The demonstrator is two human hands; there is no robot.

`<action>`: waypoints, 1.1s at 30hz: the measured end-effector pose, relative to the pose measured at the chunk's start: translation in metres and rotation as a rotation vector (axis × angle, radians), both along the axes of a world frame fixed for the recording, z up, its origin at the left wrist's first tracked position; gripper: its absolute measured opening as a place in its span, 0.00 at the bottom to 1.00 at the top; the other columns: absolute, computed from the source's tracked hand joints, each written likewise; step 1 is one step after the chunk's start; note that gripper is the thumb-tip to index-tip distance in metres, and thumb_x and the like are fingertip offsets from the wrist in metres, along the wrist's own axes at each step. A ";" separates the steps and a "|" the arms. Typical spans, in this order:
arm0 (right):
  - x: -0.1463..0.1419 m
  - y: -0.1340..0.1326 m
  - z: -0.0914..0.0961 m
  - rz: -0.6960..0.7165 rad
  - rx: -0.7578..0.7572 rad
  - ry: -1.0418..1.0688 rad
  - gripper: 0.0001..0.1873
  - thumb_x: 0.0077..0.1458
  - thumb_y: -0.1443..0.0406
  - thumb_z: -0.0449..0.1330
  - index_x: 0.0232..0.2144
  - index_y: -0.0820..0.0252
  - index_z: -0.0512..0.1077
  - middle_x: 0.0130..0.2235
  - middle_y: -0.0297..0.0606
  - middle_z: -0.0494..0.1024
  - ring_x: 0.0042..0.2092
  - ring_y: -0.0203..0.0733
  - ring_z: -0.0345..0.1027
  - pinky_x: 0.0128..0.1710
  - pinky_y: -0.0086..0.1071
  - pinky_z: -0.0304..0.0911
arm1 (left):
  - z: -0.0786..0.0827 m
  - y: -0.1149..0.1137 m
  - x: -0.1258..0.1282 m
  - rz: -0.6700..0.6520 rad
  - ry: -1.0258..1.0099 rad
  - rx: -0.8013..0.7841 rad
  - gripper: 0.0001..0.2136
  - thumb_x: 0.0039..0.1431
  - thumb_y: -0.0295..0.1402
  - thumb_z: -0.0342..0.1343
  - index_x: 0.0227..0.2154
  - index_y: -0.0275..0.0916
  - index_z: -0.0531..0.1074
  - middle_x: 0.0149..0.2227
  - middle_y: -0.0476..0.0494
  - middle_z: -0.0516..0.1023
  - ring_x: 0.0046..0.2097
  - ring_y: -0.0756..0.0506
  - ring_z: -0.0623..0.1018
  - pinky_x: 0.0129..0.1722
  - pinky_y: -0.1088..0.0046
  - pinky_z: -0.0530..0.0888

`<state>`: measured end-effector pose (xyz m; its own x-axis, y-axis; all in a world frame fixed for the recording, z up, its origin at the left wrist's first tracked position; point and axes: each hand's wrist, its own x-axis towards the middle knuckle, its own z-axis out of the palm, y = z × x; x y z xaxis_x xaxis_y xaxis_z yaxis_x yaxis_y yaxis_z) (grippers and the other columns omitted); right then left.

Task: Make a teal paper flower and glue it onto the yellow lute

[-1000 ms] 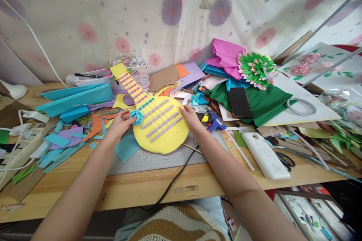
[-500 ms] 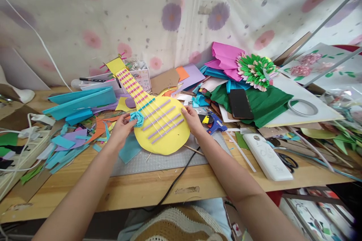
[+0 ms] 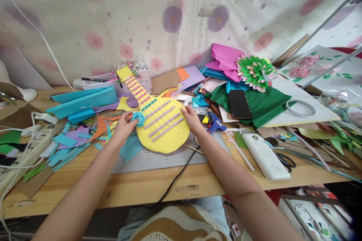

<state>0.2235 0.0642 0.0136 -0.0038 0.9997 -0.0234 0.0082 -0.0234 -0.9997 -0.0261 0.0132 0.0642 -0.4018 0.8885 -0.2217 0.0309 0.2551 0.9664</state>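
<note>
A yellow paper guitar with white strings and purple strips is held tilted above the grey cutting mat, its neck pointing to the upper left. My right hand pinches the right edge of its round body. Between the fingers of my left hand is a blue paper flower, at the left edge of the body; whether the flower is fixed to the guitar I cannot tell. A blue glue gun lies just beyond my right hand.
Paper scraps and a power strip lie on the left. A phone rests on green crepe paper. A white power bank, black scissors and a tape roll are on the right. A black cord crosses the front edge.
The guitar's neck end has come down and a little to the right. My left hand has shifted slightly right with the flower; both hands keep their holds.
</note>
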 end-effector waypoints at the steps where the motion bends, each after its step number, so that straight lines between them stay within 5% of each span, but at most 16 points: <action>1: 0.000 0.000 0.000 0.001 -0.005 -0.004 0.18 0.46 0.51 0.54 0.34 0.56 0.65 0.31 0.32 0.72 0.32 0.37 0.65 0.31 0.30 0.62 | 0.001 0.001 0.001 0.001 -0.004 -0.009 0.23 0.40 0.25 0.61 0.43 0.38 0.67 0.36 0.44 0.75 0.33 0.49 0.76 0.29 0.76 0.71; 7: 0.003 0.003 0.000 0.026 -0.039 -0.048 0.16 0.47 0.52 0.54 0.34 0.57 0.65 0.32 0.33 0.72 0.32 0.37 0.66 0.33 0.32 0.62 | 0.003 0.005 0.001 -0.032 -0.031 -0.040 0.23 0.41 0.25 0.61 0.44 0.37 0.66 0.35 0.42 0.76 0.33 0.47 0.76 0.28 0.75 0.72; 14: 0.005 0.012 0.005 -0.025 0.007 -0.246 0.22 0.45 0.58 0.56 0.44 0.53 0.63 0.42 0.36 0.72 0.38 0.39 0.67 0.38 0.35 0.63 | -0.004 0.010 -0.004 -0.047 -0.026 -0.027 0.24 0.38 0.27 0.62 0.43 0.37 0.67 0.34 0.44 0.76 0.33 0.47 0.76 0.29 0.74 0.71; 25: 0.006 0.017 0.005 -0.069 -0.015 -0.289 0.18 0.47 0.57 0.54 0.42 0.53 0.63 0.37 0.35 0.72 0.37 0.40 0.67 0.38 0.36 0.63 | -0.006 0.011 -0.007 -0.088 -0.112 0.038 0.23 0.34 0.25 0.63 0.39 0.38 0.68 0.33 0.45 0.76 0.34 0.46 0.76 0.33 0.72 0.72; 33: 0.046 0.009 0.017 -0.217 0.176 -0.337 0.18 0.46 0.60 0.56 0.41 0.56 0.62 0.37 0.36 0.72 0.37 0.38 0.66 0.43 0.38 0.63 | -0.010 0.016 -0.031 0.231 -0.181 0.215 0.20 0.38 0.22 0.60 0.38 0.39 0.67 0.33 0.48 0.74 0.33 0.52 0.74 0.29 0.80 0.71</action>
<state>0.2691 0.0736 0.0308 0.1852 0.9654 0.1838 0.3486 0.1103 -0.9308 -0.0575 0.0289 0.0538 -0.5689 0.8128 -0.1251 -0.1802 0.0252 0.9833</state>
